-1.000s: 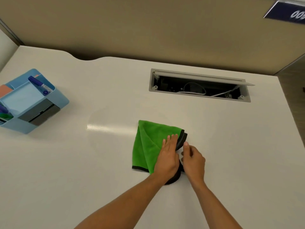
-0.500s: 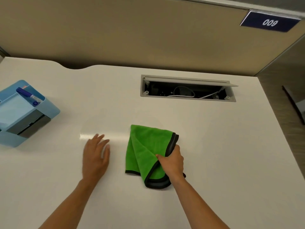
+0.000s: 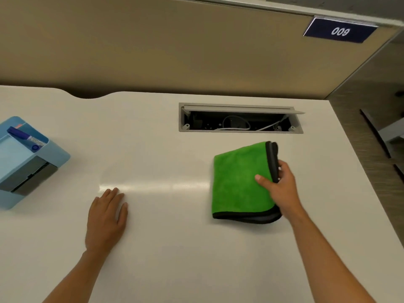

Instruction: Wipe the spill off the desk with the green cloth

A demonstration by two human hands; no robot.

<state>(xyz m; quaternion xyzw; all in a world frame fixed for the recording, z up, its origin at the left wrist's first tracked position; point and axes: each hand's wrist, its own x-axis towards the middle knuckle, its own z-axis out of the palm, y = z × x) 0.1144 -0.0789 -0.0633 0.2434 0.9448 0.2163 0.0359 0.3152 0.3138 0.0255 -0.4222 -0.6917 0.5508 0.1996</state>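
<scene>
Right hand [image 3: 282, 189]: my grip's closed on the right edge of the cloth, thumb on top of the green, fingers curled round the dark trim.
Cloth [image 3: 238, 182]: green, folded over, dark border along the right and near edges. It sits on the right half of the tabletop, just in front of the cable slot, with the edge I'm holding looking a bit lifted.
Left hand [image 3: 106, 217]: flat on the tabletop, palm down, fingers together, holding nothing. Well apart from the cloth, off to its left.
Tabletop [image 3: 164, 259]: white, with a shiny streak of glare running between my two hands. Can't honestly make out a spill.
Cable slot [image 3: 240, 119]: lid propped up, white cables inside.
Blue organizer [image 3: 28, 162]: at the far left edge, with a blue marker [image 3: 24, 137] lying in it.
Sign [image 3: 340, 31]: dark plate on the partition behind, reads 009.
</scene>
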